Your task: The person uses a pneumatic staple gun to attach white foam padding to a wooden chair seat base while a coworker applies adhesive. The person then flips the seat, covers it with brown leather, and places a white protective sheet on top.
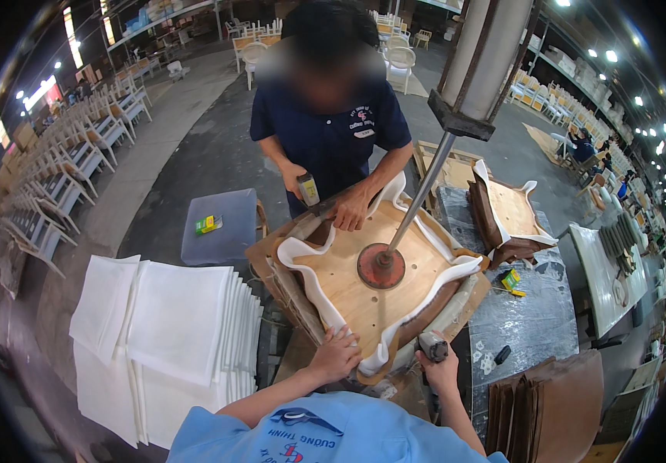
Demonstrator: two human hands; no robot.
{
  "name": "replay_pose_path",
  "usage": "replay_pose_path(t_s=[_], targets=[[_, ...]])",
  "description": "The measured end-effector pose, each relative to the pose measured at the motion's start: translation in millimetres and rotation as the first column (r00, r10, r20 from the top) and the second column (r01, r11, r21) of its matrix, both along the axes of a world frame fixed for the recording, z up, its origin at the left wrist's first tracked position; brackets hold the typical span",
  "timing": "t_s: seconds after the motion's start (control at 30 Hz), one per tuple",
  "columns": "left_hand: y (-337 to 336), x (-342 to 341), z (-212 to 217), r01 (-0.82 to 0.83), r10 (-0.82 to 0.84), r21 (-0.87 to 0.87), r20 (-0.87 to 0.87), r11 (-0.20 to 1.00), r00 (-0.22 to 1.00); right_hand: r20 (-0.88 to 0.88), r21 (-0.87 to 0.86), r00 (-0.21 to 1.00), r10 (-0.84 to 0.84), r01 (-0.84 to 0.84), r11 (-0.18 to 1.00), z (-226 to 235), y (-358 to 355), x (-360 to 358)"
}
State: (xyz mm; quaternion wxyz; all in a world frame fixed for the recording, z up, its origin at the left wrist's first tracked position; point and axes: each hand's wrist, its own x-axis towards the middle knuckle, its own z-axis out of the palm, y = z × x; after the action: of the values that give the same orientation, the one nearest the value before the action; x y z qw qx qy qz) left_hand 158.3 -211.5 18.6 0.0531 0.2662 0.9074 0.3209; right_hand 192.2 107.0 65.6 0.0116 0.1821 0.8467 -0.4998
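A plywood seat board (356, 282) lies upside down on a work stand, with white fabric (306, 255) folded up over its edges. A round red press pad (381, 266) on a metal rod (421, 193) pins its middle. My left hand (335, 353) presses flat on the white fabric at the board's near edge. My right hand (439, 369) grips a grey staple gun (433, 346) at the near right corner. Across the board, a co-worker in a dark blue shirt holds another stapler (307, 189) in one hand and presses the far fabric edge with the other hand (352, 210).
A stack of white fabric pieces (171, 332) lies at the left. A grey stool (221, 224) holds a small yellow-green box. At the right sit another upholstered seat (510, 212), a metal table (533, 316) and stacked brown boards (549, 401). Rows of chairs line the far left.
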Motion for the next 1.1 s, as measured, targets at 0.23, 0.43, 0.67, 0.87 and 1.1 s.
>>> replay_pose_path(t_s=[0.23, 0.43, 0.67, 0.87, 1.1], targets=[[-0.3, 1.7, 0.9, -0.01, 0.012, 0.034, -0.039, 0.999, 0.999, -0.013, 0.022, 1.0, 0.017, -0.017, 1.0, 3.4, 0.0, -2.0], [-1.1, 1.2, 0.3, -0.017, 0.019, 0.036, -0.061, 0.999, 0.998, -0.02, 0.012, 0.999, 0.027, -0.026, 1.0, 4.5, -1.2, -2.9], [-1.5, 0.5, -0.9, -0.019, 0.019, 0.011, -0.073, 1.0, 0.997, 0.005, -0.031, 1.0, 0.003, -0.003, 1.0, 13.7, -5.8, -1.6], [-0.6, 1.8, -3.4, -0.023, 0.023, -0.005, -0.056, 1.0, 0.998, 0.014, -0.027, 1.0, -0.004, 0.005, 1.0, 20.5, -10.4, -1.5], [1.8, 2.2, -5.1, -0.03, 0.031, 0.008, -0.062, 1.0, 0.998, 0.015, 0.007, 1.0, 0.001, -0.001, 1.0, 9.9, -2.6, -1.7]])
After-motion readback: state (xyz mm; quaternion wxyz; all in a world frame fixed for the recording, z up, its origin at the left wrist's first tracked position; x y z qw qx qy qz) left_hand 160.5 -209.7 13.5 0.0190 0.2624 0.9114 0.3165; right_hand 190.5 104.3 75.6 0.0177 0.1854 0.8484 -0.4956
